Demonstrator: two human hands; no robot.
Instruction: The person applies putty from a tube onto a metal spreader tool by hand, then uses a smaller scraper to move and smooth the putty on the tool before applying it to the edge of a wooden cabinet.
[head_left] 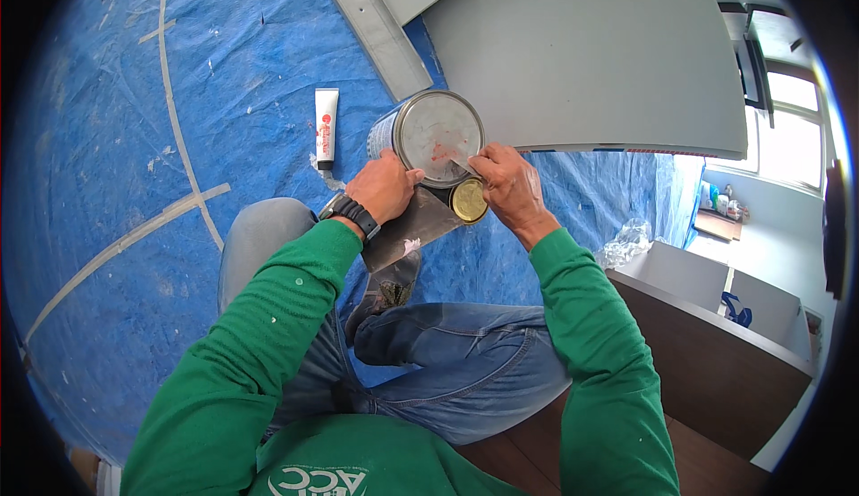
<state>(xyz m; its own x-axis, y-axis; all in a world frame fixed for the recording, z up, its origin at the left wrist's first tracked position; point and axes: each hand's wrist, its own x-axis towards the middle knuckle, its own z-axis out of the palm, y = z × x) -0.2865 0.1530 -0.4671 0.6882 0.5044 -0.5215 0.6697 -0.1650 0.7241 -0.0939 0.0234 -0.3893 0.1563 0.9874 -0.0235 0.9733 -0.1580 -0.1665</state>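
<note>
A large round metal can point(437, 133) with a grey lid smeared red stands tilted in front of me. My left hand point(386, 187) is closed against its near left side, thumb by the rim. My right hand point(510, 183) pinches a thin flat piece point(463, 166) at the lid's right edge; its full shape is hidden by the fingers. Just below the lid sits a small can with a gold-coloured lid point(469, 200), close to my right hand. A flat grey metal plate point(407, 232) with a pinkish-white smear lies between my hands, under the left wrist.
A white tube with a black cap point(327, 129) lies left of the can on the blue sheeting point(107, 138), which has tape lines. Large grey panels point(582, 57) and a long metal strip point(371, 30) lie ahead. At right stands a dark-fronted open drawer box point(707, 362).
</note>
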